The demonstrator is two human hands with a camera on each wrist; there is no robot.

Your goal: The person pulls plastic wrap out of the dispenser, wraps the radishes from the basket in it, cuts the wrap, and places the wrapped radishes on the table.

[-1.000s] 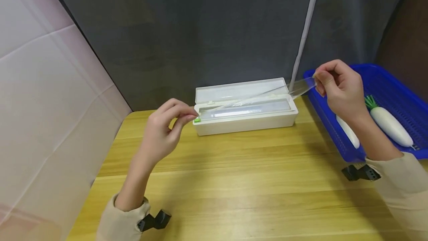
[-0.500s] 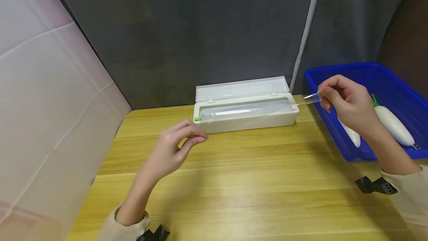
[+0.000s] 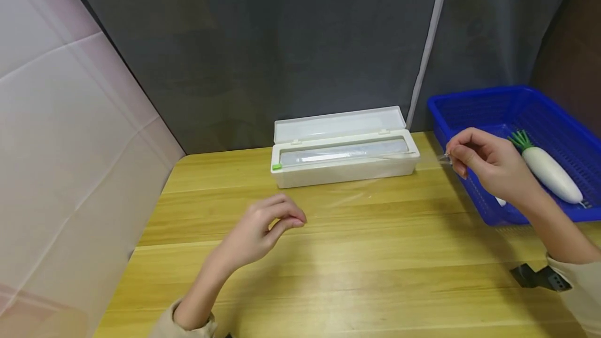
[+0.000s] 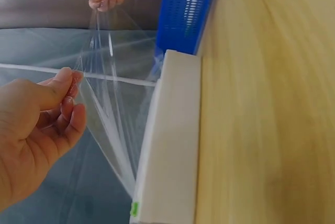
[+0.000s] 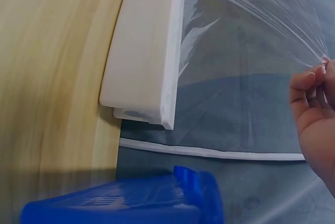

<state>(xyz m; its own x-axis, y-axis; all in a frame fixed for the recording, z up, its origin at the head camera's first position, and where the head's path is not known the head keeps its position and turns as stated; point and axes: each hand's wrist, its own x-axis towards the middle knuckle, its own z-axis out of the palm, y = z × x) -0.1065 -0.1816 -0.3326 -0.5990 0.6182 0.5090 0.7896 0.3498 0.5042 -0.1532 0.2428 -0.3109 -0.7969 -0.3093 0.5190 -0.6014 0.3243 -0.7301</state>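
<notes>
Spanning left hand (image 3: 255, 231) to right hand (image 3: 490, 166): clear film (image 4: 111, 101).

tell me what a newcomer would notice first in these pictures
Probably the vivid blue basket at the head view's right, with a white radish inside. Next, clear film stretching from the open white box near mid-picture, with left grip and right grip pinching it.

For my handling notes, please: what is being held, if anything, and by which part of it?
Clear plastic film: the left hand pinches one end of its free edge, the right hand the other.
</notes>
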